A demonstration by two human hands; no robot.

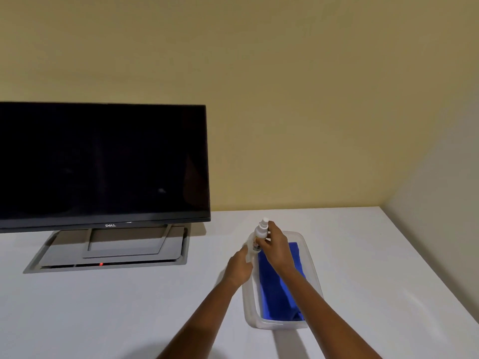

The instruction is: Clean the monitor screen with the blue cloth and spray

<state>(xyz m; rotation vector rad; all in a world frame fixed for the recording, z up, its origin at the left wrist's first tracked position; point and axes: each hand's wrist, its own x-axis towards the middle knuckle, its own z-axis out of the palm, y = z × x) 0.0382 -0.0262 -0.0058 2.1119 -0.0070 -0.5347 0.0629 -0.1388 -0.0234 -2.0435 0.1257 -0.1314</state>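
A white table [103, 307] fills the room's corner. At its back left the dark monitor [103, 164] stands on a grey base [124, 251]. A clear plastic tray [280, 324] sits to the right, well apart.

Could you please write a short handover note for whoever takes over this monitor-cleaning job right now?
Right hand grips the white spray bottle, upright above the far end of the clear tray.
Left hand is at a clear piece just below the bottle; I cannot tell whether it is a cap or the tray rim.
Blue cloth lies in the tray, not yet taken.
Monitor stands to the left on the white table, screen dark.
Done: bottle in hand.
Left: spray, take the cloth, wipe the screen.
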